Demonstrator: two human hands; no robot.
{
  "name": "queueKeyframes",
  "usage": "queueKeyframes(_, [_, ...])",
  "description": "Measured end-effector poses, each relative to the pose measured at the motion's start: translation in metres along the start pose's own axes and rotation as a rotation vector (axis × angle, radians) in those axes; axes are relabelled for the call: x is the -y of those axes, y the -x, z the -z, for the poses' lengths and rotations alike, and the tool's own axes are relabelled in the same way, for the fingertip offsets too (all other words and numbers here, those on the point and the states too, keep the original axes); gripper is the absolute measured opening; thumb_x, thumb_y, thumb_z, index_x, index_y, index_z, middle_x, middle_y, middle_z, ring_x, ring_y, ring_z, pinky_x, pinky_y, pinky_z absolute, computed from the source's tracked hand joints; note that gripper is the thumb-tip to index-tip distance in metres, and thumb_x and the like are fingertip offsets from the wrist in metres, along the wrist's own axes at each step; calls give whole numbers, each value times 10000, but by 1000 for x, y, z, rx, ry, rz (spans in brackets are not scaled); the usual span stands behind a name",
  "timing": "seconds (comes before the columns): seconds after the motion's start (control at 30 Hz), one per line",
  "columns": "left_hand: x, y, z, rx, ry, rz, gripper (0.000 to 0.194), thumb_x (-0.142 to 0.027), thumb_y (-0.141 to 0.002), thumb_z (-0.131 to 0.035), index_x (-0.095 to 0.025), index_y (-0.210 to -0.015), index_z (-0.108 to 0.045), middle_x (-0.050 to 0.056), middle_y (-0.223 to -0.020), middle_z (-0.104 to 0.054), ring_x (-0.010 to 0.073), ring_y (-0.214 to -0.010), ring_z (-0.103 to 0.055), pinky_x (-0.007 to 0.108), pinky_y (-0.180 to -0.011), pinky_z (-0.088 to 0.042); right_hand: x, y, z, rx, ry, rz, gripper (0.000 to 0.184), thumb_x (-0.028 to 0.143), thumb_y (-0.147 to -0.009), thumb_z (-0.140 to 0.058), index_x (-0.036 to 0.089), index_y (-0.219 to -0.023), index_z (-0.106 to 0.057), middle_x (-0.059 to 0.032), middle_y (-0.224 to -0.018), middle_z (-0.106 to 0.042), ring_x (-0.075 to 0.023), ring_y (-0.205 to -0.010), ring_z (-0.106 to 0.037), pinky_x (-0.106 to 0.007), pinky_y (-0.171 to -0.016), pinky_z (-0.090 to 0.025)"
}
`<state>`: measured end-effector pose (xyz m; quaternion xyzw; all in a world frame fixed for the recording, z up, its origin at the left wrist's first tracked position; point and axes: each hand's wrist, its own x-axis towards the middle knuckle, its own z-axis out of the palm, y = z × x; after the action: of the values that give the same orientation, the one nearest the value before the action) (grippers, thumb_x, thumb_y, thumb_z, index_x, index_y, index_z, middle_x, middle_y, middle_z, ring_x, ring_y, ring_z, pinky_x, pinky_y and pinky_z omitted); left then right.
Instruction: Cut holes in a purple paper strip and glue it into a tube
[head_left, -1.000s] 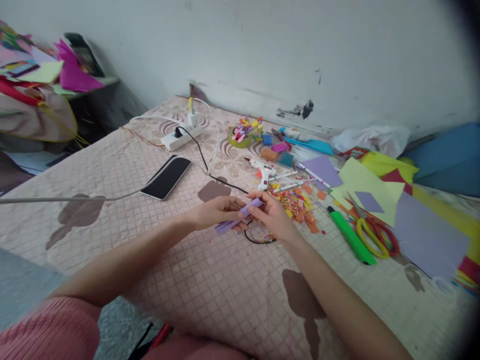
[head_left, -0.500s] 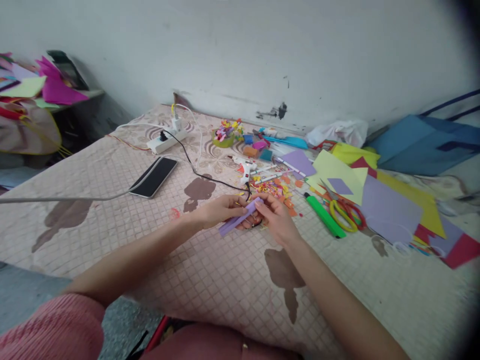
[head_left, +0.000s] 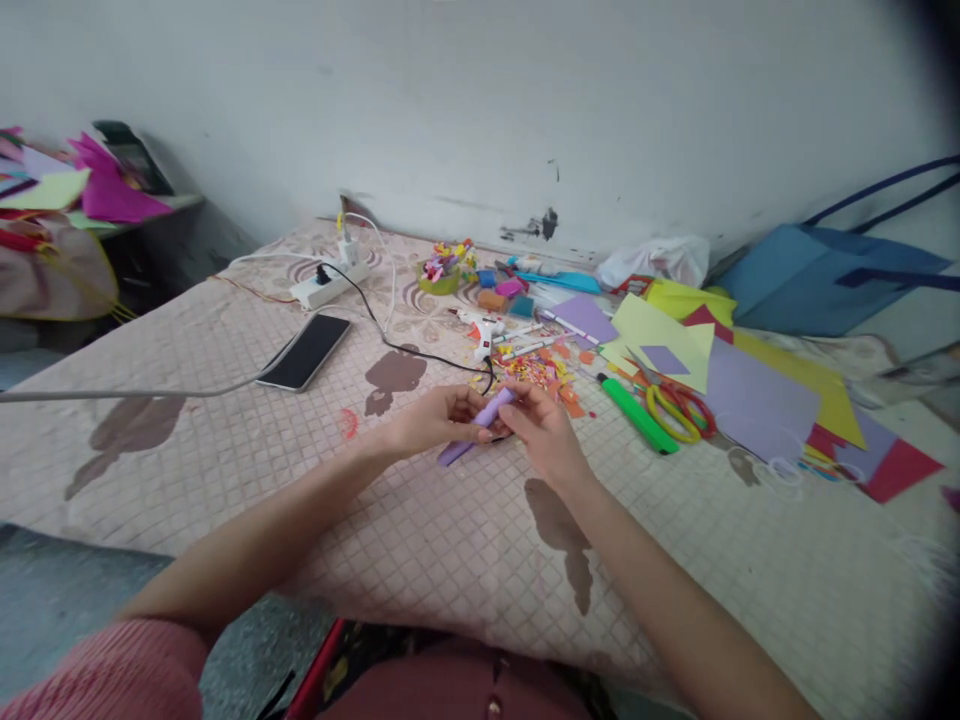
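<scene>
A narrow purple paper strip is held slantwise between both hands above the table, its lower left end sticking out free. My left hand is closed on the strip, thumb along its near side. At the upper right end my right hand pinches it between thumb and fingers. The strip looks curled or folded over there; the fingers hide part of it. Just beyond the hands lie small colourful paper scraps and a white glue gun with a black cord.
On the right are a green cutter, scissors and coloured paper sheets. A phone and a power strip are on the left. A bowl of paper pieces stands behind. A blue bag rests against the wall.
The strip's upper part, flat before, now looks rounded or curled between my fingers. My hands stay in nearly the same place; the view has shifted slightly.
</scene>
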<state>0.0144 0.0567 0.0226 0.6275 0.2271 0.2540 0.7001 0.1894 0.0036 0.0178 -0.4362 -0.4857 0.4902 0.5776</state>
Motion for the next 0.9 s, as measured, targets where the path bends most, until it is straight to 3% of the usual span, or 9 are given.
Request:
queueKeyframes(0.17, [-1,4,-5,-113,-187,-141,284,-250,-719,-780,-125,-903,-605,32,-851,-657,120,-761,-612,236,-688,-481,7,12,-5,-27,135,147,202,316,-770,-729,232,-940,-663,-14,-881,-632,-142,-766,-620,-271,-682,-533])
queueKeyframes(0.33, [-6,6,-11,-191,-320,-230,235,-251,-747,-750,-142,-921,-636,24,-872,-657,121,-778,-591,242,-734,-465,11,20,-5,-58,249,289,285,227,-801,-685,267,-1075,-617,-18,-968,-618,-147,-841,-608,-275,-728,-519])
queueKeyframes(0.43, [-7,8,-12,-207,-364,-236,235,-266,-740,-759,-148,-914,-653,26,-873,-656,126,-781,-584,239,-738,-457,14,24,-6,-68,353,374,182,219,-826,-660,258,-1002,-637,-22,-970,-611,-154,-857,-596,-284,-745,-511])
queueKeyframes(0.57, [-7,7,-9,-147,-353,-182,273,-322,-744,-764,-148,-933,-672,40,-864,-668,133,-765,-590,223,-696,-451,14,23,-4,-78,338,316,146,245,-850,-640,256,-996,-635,-24,-939,-606,-155,-836,-595,-281,-730,-512])
queueKeyframes(0.73, [-3,4,-6,-88,-233,-100,268,-337,-749,-756,-127,-887,-662,45,-816,-676,119,-694,-597,211,-632,-451,8,16,-2,-95,206,208,321,314,-818,-671,250,-1114,-564,-15,-901,-581,-139,-741,-608,-272,-657,-527])
queueKeyframes(0.9, [2,3,-8,-106,-97,-46,261,-267,-700,-802,-117,-864,-666,39,-814,-683,111,-714,-609,206,-669,-464,7,16,-1,-81,220,171,201,326,-816,-670,225,-982,-619,-3,-808,-599,-126,-657,-592,-268,-626,-524])
